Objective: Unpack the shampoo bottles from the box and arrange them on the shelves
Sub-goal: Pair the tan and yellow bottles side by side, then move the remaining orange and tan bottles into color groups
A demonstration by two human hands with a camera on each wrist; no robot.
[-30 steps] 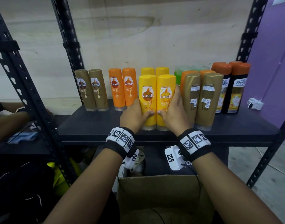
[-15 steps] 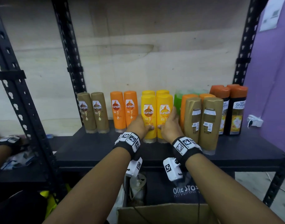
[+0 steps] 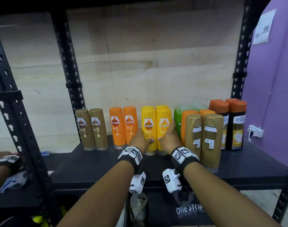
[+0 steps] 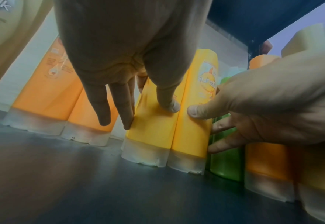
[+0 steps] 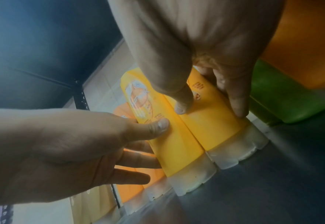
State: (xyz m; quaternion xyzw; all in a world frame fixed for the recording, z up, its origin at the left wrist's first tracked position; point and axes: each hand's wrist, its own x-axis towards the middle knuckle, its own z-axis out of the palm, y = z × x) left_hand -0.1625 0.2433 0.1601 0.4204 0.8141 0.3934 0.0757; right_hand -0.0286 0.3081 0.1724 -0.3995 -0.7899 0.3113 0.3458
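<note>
Centre of frame: left hand (image 3: 140, 139) and right hand (image 3: 168, 138) are each clasping one yellow Sunsilk bottle (image 3: 149, 128) (image 3: 163, 128), thumbs on fronts, fingers along outer sides. Likely aligning the standing pair on the black shelf (image 3: 107, 167), labels outward.

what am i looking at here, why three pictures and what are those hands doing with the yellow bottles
No machine here: a person wears three cameras. The wide picture comes from the head; the two close ones look along each wrist. On the black shelf stand rows of shampoo bottles, gold, orange, yellow and green. The left hand holds the left yellow bottle and the right hand holds the right yellow bottle, thumbs on the fronts, fingers along the outer sides. Both bottles stand upright, side by side, on the shelf.
</note>
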